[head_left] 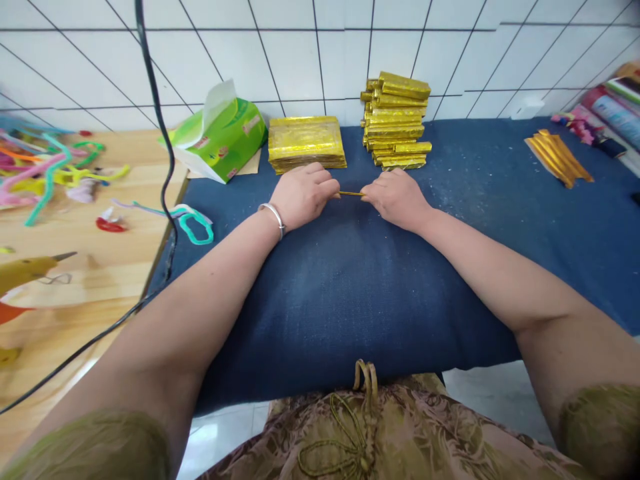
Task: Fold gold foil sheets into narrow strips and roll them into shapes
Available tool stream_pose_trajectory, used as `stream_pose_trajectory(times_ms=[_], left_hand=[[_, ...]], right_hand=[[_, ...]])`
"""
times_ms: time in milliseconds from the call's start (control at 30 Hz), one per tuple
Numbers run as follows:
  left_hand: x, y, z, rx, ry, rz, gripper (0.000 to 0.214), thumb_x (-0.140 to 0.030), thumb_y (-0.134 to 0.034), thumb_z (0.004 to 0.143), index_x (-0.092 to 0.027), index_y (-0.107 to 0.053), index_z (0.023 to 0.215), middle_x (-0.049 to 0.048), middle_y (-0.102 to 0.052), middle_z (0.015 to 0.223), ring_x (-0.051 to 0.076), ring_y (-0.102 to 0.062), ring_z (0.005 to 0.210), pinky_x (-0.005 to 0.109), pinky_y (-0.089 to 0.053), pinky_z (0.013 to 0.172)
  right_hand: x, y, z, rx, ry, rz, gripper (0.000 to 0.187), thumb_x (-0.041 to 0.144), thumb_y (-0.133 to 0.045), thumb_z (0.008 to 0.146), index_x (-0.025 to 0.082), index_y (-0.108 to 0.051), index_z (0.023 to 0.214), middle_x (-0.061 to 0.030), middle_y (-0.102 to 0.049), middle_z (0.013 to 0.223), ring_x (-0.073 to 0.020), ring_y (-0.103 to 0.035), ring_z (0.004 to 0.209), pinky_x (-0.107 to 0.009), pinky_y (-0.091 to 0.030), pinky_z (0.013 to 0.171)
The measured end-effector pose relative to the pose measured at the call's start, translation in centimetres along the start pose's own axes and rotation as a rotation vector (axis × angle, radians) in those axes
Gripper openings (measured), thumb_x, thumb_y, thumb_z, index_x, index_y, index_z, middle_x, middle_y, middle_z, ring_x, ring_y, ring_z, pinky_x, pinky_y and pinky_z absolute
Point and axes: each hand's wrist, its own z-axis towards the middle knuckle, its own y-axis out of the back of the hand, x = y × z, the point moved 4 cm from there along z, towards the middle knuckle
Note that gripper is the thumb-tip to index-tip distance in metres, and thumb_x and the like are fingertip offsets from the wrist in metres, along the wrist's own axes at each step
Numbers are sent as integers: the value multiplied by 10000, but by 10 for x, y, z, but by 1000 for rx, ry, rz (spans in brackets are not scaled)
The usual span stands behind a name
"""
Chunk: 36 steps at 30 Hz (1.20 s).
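Between my two hands stretches a thin strip of gold foil paper, seen almost edge-on; its ends are hidden by my fingers. My left hand, with a silver bangle at the wrist, pinches one end. My right hand pinches the other end. Just behind my left hand lies a flat stack of gold foil sheets. Beyond my right hand is a pile of rolled gold foil tubes, stacked against the wall.
Dark blue cloth covers the table. A green tissue pack stands left of the sheets. A black cable hangs at left, near a glue gun and coloured pipe cleaners. Folded gold pieces lie at right.
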Motion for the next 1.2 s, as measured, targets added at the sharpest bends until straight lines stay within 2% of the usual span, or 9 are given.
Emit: stream_pose_trajectory(times_ms=[133, 300, 500, 1000, 1200], left_hand=[[5, 0, -2, -4, 12, 6, 337, -348, -346, 946, -187, -630, 859, 74, -548, 781, 222, -513, 853, 365, -414, 732], [7, -6, -1, -4, 18, 5, 320, -347, -364, 941, -181, -631, 878, 78, -553, 788, 225, -511, 850, 358, -416, 718], [13, -11, -1, 1, 36, -12, 325, -365, -371, 946, -170, -631, 938, 88, -588, 857, 217, -530, 867, 330, -420, 727], [20, -19, -1, 22, 61, -91, 337, -407, -380, 947, -193, -639, 982, 67, -646, 908, 185, -579, 875, 290, -449, 759], [14, -13, 0, 39, 38, -73, 307, -374, -383, 952, -195, -633, 963, 66, -645, 875, 179, -579, 871, 277, -438, 733]], right_hand=[[-3, 0, 0, 26, -16, -2, 379, 353, -304, 970, 198, -648, 1002, -66, -650, 798, -207, -517, 801, -358, -311, 731], [-1, -5, -3, 55, -62, 9, 330, 267, -312, 964, 208, -601, 1110, -68, -671, 941, -195, -567, 848, -310, -307, 649], [-2, -9, -2, 106, -95, 14, 304, 310, -334, 970, 202, -590, 1094, -67, -688, 963, -190, -609, 839, -292, -279, 594], [-8, -13, 1, 149, -90, 66, 323, 330, -321, 980, 207, -590, 1109, -58, -694, 1015, -171, -624, 931, -266, -373, 693], [-9, -10, 0, 126, -91, 68, 325, 326, -338, 971, 219, -600, 1130, -67, -697, 1047, -183, -633, 977, -280, -423, 762]])
